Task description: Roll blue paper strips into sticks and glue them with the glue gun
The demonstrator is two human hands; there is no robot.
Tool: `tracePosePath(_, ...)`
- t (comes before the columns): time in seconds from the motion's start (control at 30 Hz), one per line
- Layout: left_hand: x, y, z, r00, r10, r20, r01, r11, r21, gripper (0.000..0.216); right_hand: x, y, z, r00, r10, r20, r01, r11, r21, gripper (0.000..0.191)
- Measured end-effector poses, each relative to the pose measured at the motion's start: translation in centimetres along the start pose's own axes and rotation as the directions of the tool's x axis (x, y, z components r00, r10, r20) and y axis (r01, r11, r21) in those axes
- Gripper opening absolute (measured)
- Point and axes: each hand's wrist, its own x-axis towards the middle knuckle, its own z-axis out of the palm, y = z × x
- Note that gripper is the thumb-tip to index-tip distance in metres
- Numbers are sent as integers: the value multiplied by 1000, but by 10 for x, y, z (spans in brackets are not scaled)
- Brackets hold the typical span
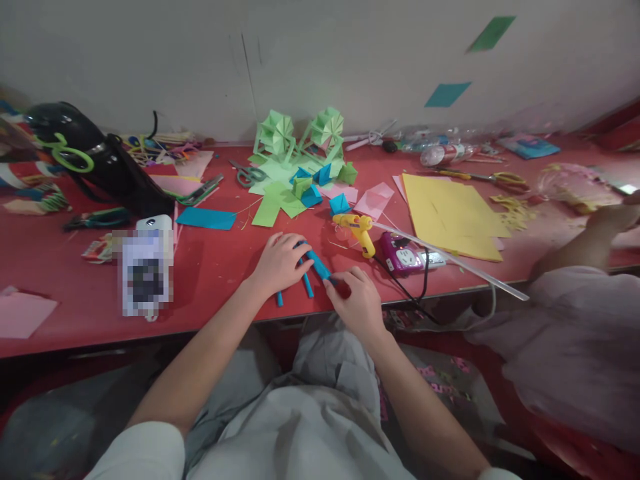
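Note:
A folded blue paper strip (319, 265) lies slantwise on the red table between my two hands. My left hand (281, 261) bends over its far end, fingers and thumb closed around it. At the near end, the thumb and fingers of my right hand (359, 298) pinch the strip. Two narrow blue paper sticks show below my left hand: one stick (309, 288) beside the strip, another stick (279, 299) farther left, both partly covered by that hand. A yellow glue gun (357, 232) with a long clear glue stick in its back lies beyond my right hand.
A purple power socket (400, 255) with cables sits right of the glue gun. Yellow paper sheets (450, 217), green folded paper shapes (277, 132) and scissors (250, 175) lie farther back. A phone (145, 267) is left. Another person's arm (585, 240) reaches in at right.

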Motion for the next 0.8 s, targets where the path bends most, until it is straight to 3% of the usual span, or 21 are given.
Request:
tracePosePath(0.37,-2,-3,0,1000,-8,-1,8,1000,-3,24,6,-10,4,999,45,22,-45,999,23,15)
tracePosePath(0.8,0,2,0,1000,-6,2,6,1000,13,28,8,-7,3,999,-15,30,17,999,-49,24)
